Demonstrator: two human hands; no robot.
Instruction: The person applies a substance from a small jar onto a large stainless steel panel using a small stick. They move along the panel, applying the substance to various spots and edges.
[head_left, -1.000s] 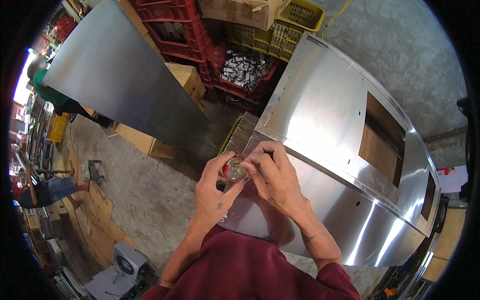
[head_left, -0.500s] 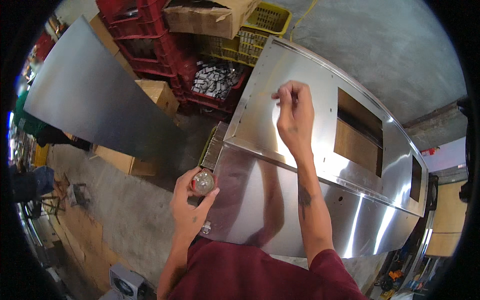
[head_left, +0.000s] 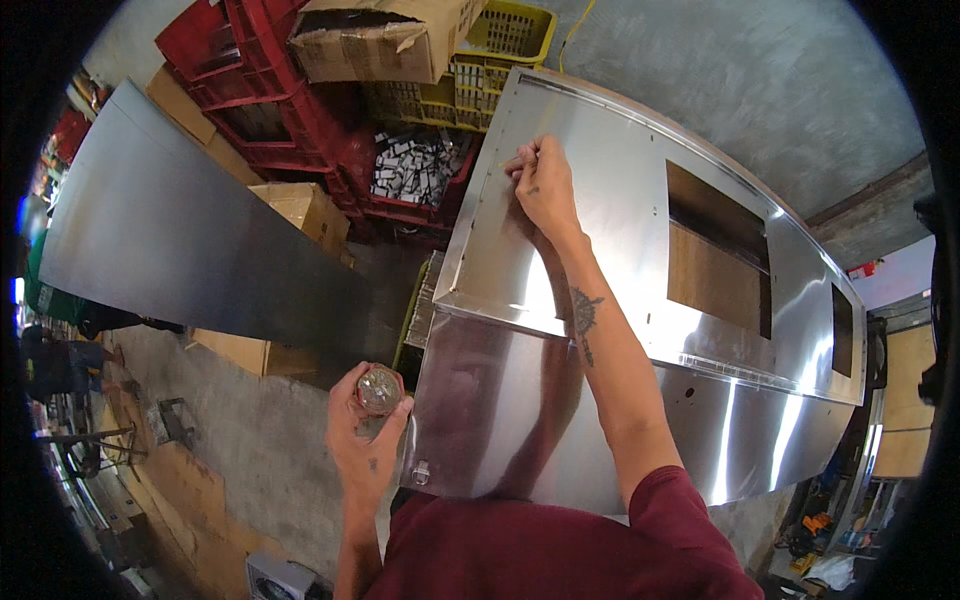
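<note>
My left hand (head_left: 362,425) is wrapped round a small round container (head_left: 380,390), held beside the near left corner of a large shiny sheet-metal cabinet (head_left: 590,210). What the container holds is too small to make out. Over the upper left part of the cabinet's top face, my right hand (head_left: 545,185) is closed in a pinch near the row of small holes along the left edge. Its fingertips hide whatever is between them. Two rectangular cutouts open in the panel, a larger one (head_left: 718,250) and a smaller one at the right.
Red crates (head_left: 280,110) are stacked behind, one full of small metal pieces (head_left: 415,168). A cardboard box (head_left: 370,45) sits by a yellow crate (head_left: 510,35). A curved grey metal sheet (head_left: 190,220) stands at left. A grey machine (head_left: 280,578) lies on the floor.
My right hand has moved left and farther away over the panel, toward its left edge. The left hand still holds the container, slightly lower and farther left in view.
</note>
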